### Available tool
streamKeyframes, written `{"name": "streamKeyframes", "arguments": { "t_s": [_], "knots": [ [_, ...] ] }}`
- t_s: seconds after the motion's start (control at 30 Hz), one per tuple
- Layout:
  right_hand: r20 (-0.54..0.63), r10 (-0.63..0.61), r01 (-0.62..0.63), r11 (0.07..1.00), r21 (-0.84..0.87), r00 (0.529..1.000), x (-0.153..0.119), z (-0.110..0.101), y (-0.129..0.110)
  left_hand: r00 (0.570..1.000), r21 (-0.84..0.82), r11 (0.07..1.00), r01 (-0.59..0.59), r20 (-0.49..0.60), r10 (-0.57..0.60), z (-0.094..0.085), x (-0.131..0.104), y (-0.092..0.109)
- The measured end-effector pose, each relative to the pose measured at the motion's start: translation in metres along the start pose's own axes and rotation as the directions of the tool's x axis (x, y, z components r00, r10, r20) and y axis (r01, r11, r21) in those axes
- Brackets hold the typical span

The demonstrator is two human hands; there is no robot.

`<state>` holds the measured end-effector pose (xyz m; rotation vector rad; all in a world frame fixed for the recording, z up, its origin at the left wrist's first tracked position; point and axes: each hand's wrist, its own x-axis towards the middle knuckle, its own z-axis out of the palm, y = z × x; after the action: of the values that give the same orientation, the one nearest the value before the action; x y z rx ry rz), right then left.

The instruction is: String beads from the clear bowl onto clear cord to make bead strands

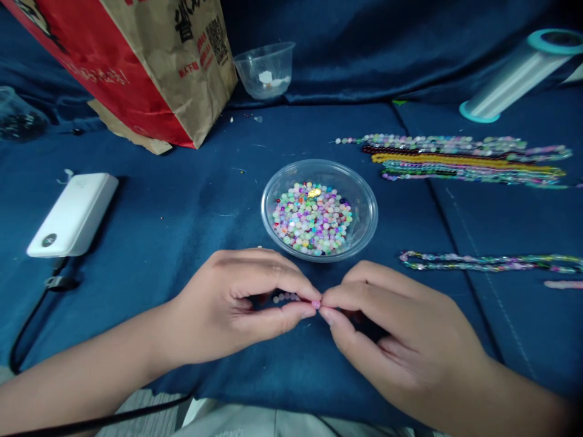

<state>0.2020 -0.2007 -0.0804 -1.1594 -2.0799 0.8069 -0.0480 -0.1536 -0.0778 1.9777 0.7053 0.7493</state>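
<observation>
My left hand (248, 297) pinches a small pink bead (316, 304) between thumb and forefinger. Behind those fingers shows a short row of pale strung beads (283, 298), partly hidden by the hand. The fingertips of my right hand (396, 328) are pressed together right beside the pink bead; whatever they grip is too small to make out. Just beyond both hands stands a clear round plastic bowl (269, 233) holding many loose beads (312, 218) in pink, purple, green and white.
Finished-looking bead strands (460, 161) lie at the right, with another looped strand (478, 265) nearer. A spool (514, 79) stands behind them. At the left are a white power bank (75, 212) with a black cable, a paper bag (182, 73) and a clear tub (266, 70).
</observation>
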Motion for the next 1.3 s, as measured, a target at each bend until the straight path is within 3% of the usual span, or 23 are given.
{"name": "streamKeyframes", "arguments": {
  "t_s": [0.2,0.53,0.67,0.73,0.83,0.97,1.03,1.13,1.3],
  "knots": [
    [0.031,0.011,-0.011,1.000,0.014,0.999,-0.001,0.001,-0.001,0.999,0.007,0.999,-0.036,0.021,0.036,-0.002,0.002,-0.001],
    [0.012,-0.004,0.004,0.999,0.032,1.000,0.000,0.003,0.003,0.993,0.180,0.978,-0.102,0.068,0.091,-0.004,-0.003,-0.005],
    [0.029,-0.009,0.008,0.999,0.050,1.000,0.001,0.006,0.004,0.986,0.271,0.948,-0.167,0.068,0.155,-0.011,-0.003,0.003],
    [0.047,-0.028,0.026,0.998,0.055,0.998,0.001,0.007,0.004,0.989,0.219,0.966,-0.140,0.066,0.129,-0.018,-0.003,0.013],
    [0.088,-0.054,0.050,0.997,0.053,0.995,0.000,0.008,0.005,0.993,-0.040,0.995,-0.086,0.081,0.089,-0.028,-0.003,0.028],
    [0.097,-0.054,0.049,0.998,0.050,0.994,-0.001,0.007,0.004,0.992,-0.264,0.960,-0.090,0.058,0.109,-0.033,-0.005,0.035],
    [0.068,-0.044,0.039,0.996,0.080,0.997,0.000,0.005,0.003,0.992,-0.228,0.968,-0.101,0.049,0.116,-0.031,-0.005,0.032],
    [0.020,-0.061,0.058,0.988,0.142,0.998,0.002,0.002,0.003,0.990,-0.034,0.991,-0.127,0.055,0.128,-0.024,-0.004,0.025],
    [0.043,-0.083,0.073,0.978,0.196,0.996,0.003,-0.001,0.002,0.983,0.161,0.970,-0.182,0.044,0.177,-0.012,-0.003,0.014]
  ]
}}
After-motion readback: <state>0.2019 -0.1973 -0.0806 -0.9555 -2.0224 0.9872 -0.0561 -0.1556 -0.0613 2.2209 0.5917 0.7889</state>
